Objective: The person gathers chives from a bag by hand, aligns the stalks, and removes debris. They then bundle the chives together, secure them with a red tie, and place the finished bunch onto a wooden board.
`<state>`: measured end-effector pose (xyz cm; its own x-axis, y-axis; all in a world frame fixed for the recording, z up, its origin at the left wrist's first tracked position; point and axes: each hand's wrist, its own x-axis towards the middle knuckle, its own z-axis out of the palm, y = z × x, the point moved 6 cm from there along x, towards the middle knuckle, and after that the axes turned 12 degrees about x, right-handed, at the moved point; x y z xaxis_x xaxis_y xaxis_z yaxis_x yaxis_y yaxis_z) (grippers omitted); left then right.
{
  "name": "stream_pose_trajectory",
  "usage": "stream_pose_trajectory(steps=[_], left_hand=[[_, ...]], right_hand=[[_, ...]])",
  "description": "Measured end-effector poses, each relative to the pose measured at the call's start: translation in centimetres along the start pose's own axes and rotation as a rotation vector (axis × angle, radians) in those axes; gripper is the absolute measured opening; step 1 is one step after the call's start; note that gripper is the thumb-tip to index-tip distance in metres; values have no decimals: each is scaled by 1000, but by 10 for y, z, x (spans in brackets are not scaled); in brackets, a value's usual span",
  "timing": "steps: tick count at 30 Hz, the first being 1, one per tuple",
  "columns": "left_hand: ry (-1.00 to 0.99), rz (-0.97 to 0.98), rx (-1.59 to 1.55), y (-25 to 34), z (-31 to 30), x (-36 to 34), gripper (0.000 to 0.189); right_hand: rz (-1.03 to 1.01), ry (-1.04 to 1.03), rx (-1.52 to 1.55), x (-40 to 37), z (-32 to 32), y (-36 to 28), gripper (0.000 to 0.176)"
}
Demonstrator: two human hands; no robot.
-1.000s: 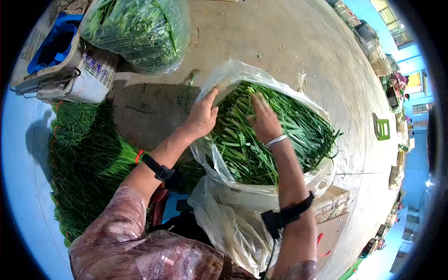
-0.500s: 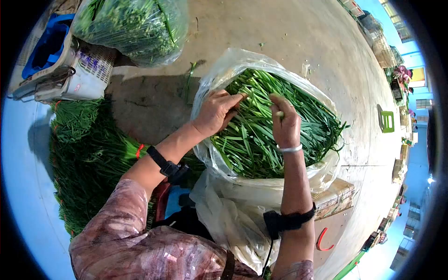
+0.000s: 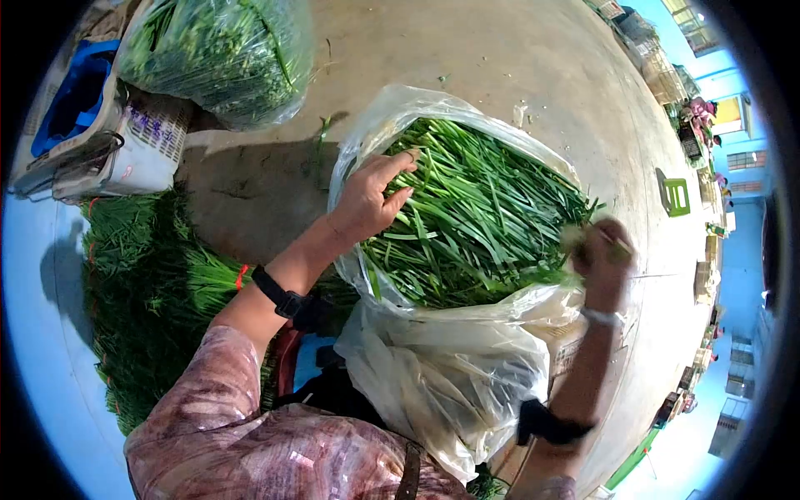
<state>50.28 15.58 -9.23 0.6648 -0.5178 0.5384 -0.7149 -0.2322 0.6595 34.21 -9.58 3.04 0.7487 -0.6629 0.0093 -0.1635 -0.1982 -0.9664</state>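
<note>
A plastic bag (image 3: 450,354) stands open before me, filled with long green garlic chives (image 3: 475,212), their pale ends toward the left. At the bag's left rim is my left hand (image 3: 371,196), thumb and forefinger apart, fingertips at the stem ends; nothing shows gripped in it. My right hand (image 3: 606,254) is at the bag's right side, smeared by motion. It is closed, with a pale stem end showing at the fingers and blurred green leaves trailing toward the bag.
Bundles of greens (image 3: 133,292) with red ties are piled at my left. Behind them stand a white crate (image 3: 150,137), a blue container (image 3: 79,87) and a clear bag of greens (image 3: 221,58). A green plastic stool (image 3: 675,193) is on the floor at right, with stacked crates (image 3: 662,79) farther off.
My right hand has swung right and slightly down, from over the chives to the bag's right edge, leaves trailing. My left hand stays at the stem ends, its fingers spread wider.
</note>
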Motion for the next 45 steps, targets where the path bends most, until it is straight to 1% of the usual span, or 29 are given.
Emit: stream_pose_trajectory(steps=[1, 2, 3, 4, 5, 6, 7, 8, 9, 10, 12, 14, 16, 17, 18, 19, 20, 21, 22, 23, 24, 26, 29, 32, 33, 38, 40, 41, 45], left_hand=[[-17, -32, 19, -3, 1, -2, 52], [-36, -65, 36, -5, 4, -3, 52], [-10, -99, 30, -6, 4, -4, 53], [51, -35, 80, -5, 3, -3, 55], [42, -34, 77, -5, 6, -2, 56], [33, -29, 77, -5, 8, 0, 56], [25, -27, 71, -1, 8, 2, 56], [6, 4, 80, 6, 7, 3, 55], [-11, 37, 89, 11, 9, 4, 55], [-17, 41, 83, 13, 11, 3, 55], [-113, 34, -28, 16, 20, -8, 53], [-88, 59, -21, 20, 23, -19, 48], [-216, -76, -293, 26, 33, -38, 40], [-277, -3, -242, 40, 42, -50, 31], [-453, 52, -129, 51, 62, -69, 25], [-470, 394, 137, 68, 82, -92, 23], [-777, 171, 188, 62, 112, -114, 23], [-775, 195, 325, 60, 138, -132, 22], [-776, 195, 320, 51, 163, -150, 22], [-658, 328, 512, 44, 184, -162, 20], [-534, 455, 702, 47, 188, -162, 17], [-550, 486, 708, 38, 195, -170, 15], [-523, 517, 595, 37, 179, -161, 12], [-450, 530, 515, 40, 169, -151, 10], [-603, 472, 479, 40, 168, -151, 19], [-674, 267, 276, 50, 208, -165, 43], [-760, 284, 578, 55, 222, -168, 46], [-688, 381, 644, 56, 233, -175, 48], [-622, 496, 485, 65, 238, -192, 30]], right_hand=[[-311, -28, -317, -11, -44, -11, 11], [-133, 70, -160, -38, -88, -28, 11], [37, 100, -270, -67, -124, -50, 9], [-52, 198, -521, -102, -187, -56, 22], [-51, 550, -435, -150, -238, -61, 34], [-14, 700, -429, -185, -253, -77, 30], [407, 376, -561, -204, -251, -96, 23], [560, 271, -603, -229, -266, -97, 16], [530, 203, -729, -259, -299, -81, 16], [1030, 155, -835, -264, -231, -98, 23], [822, 70, -778, -301, -254, -53, 22], [150, -145, -1212, -294, -274, -19, 18], [601, 125, -634, -230, -179, -21, 21], [486, 96, -558, -208, -154, -9, 15], [413, -71, -741, -184, -126, 9, 18], [321, -259, -674, -153, -71, 3, 18], [185, -383, -829, -134, -42, 15, 17], [91, -442, -830, -115, -19, 34, 16], [155, -510, -921, -101, -3, 53, 19], [120, -523, -902, -90, 8, 67, 20], [105, -521, -962, -85, 14, 75, 20], [75, -505, -911, -84, 15, 76, 22], [101, -463, -773, -87, -4, 83, 23], [83, -467, -841, -92, -2, 94, 23], [89, -465, -834, -95, 2, 98, 23], [88, -435, -705, -91, 7, 100, 24], [74, -436, -677, -95, 2, 91, 24], [122, -414, -676, -97, -4, 86, 24], [164, -327, -603, -111, -38, 84, 23]])
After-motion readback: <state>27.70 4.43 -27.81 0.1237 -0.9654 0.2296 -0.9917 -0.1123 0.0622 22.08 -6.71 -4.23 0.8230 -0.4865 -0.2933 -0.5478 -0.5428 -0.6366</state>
